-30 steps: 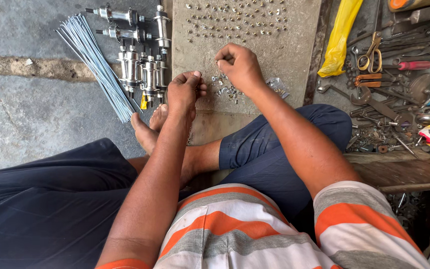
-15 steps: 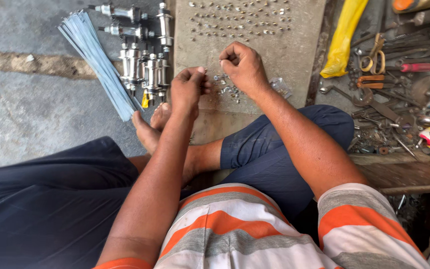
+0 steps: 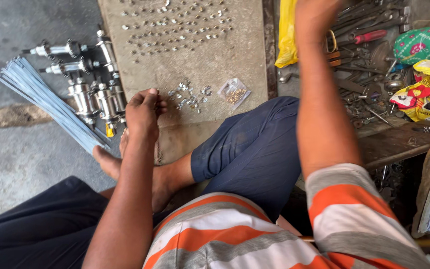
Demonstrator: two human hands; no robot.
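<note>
Left grip [image 3: 143, 110] pinched shut over loose nuts [image 3: 191, 96] on the board [image 3: 210, 60]; right hand [image 3: 317, 12] raised, grip unseen.
Risk: a brushing wrist could scatter nuts toward the plastic packet [image 3: 233, 92].

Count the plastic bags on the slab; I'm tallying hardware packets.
1: a small clear bag beside the loose nuts, right of the left hand. Others may be hidden.

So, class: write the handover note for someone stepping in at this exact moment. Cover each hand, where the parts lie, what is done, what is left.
Left hand: fingers curled, resting at the board's near edge beside the loose pile of small metal parts.
Right hand: raised over the tools, mostly out of frame.
Done: rows of parts laid out at the far end.
Left: the loose pile and the small bag.
</note>
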